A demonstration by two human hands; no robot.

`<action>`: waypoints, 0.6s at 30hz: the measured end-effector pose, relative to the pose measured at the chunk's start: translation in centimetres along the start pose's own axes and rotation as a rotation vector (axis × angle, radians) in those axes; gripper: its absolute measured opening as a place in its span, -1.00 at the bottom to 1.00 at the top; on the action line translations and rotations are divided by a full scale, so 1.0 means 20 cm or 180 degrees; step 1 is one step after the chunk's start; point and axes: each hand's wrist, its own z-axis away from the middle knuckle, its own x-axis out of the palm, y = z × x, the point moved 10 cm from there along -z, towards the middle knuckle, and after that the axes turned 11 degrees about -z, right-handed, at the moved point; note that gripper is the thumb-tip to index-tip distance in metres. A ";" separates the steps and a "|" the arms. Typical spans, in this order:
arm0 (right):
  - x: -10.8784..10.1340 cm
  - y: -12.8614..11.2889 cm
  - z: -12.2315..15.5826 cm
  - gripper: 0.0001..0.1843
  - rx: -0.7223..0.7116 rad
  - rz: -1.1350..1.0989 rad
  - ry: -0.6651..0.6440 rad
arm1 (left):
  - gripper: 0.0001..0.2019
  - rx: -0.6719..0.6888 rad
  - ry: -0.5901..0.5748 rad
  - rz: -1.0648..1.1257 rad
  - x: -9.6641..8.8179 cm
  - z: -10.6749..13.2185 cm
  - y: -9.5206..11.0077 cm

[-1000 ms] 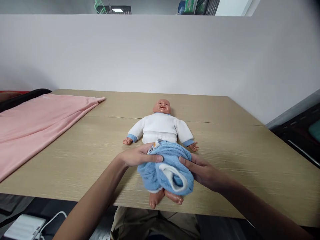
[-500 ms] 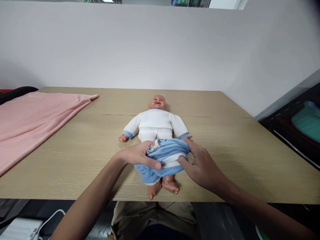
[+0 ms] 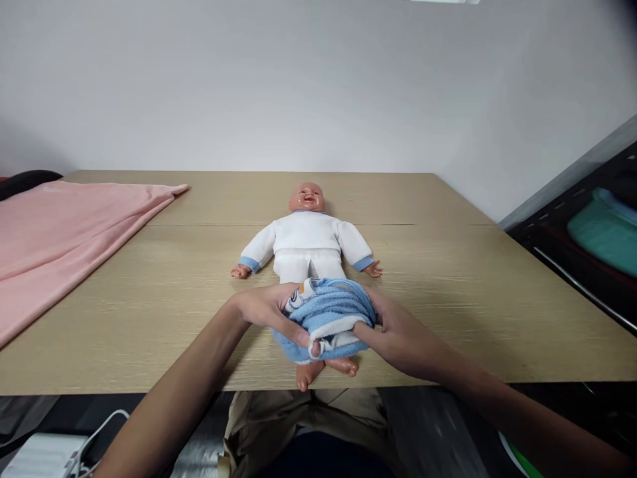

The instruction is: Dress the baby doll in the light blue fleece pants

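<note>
Blue garment point(image 3: 334, 305) now held more bunched by fingers point(image 3: 291, 328) of left hand point(image 3: 263, 307) and right hand point(image 3: 393, 325), near counter's point(image 3: 472, 318) front edge; cuff point(image 3: 334, 328) seemingly better controlled.

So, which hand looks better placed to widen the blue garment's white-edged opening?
Probably the right hand: its thumb is at the white edge, while the left hand grips the blue garment.

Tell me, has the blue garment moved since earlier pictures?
Yes: against the table, the blue garment is nearer the front edge; more of the doll shows above it.
</note>
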 end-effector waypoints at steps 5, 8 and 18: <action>0.01 0.04 0.03 -0.51 0.0115 -0.0319 0.0108 | -0.48 -0.0098 0.0616 -0.0292 -0.07 -0.03 -0.01; 0.01 0.07 0.10 -0.52 0.0297 -0.0469 0.0385 | -0.51 -0.0244 0.0812 -0.0487 -0.07 -0.03 0.01; 0.03 0.26 0.23 -0.45 0.0672 -0.0392 0.0851 | -0.71 -0.0746 0.0706 -0.1384 0.01 -0.05 0.01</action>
